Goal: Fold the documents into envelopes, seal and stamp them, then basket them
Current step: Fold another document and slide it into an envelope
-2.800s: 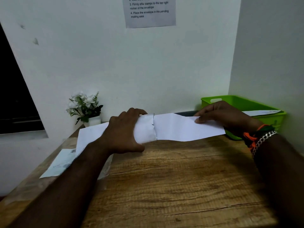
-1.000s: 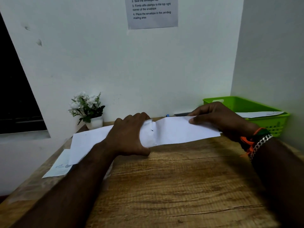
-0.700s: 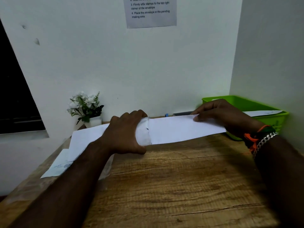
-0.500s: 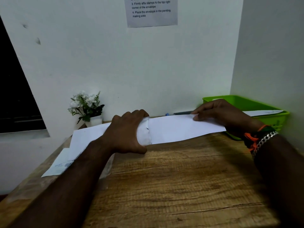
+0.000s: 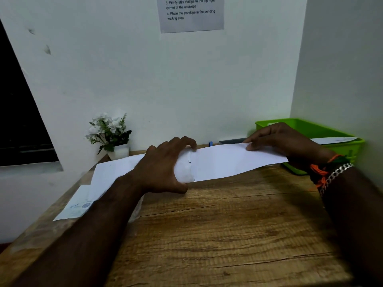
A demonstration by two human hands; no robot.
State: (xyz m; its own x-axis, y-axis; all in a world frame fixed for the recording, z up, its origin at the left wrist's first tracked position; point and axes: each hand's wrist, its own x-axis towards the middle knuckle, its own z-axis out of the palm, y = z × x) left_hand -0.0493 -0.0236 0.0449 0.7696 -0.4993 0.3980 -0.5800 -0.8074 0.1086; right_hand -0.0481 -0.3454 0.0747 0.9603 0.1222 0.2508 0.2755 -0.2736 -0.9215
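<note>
A matt white paper strip (image 5: 234,162) lies over the rough-grained, matt wooden table (image 5: 228,235), beside a smooth green basket (image 5: 331,131), seemingly plastic, and a shiny metal-looking chain bracelet (image 5: 336,172).

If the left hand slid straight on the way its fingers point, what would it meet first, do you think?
Probably the back wall. The left hand points across the folded document toward the table's far edge; only a small blue object lies nearby, slightly to the right. Depth is hard to judge.
</note>
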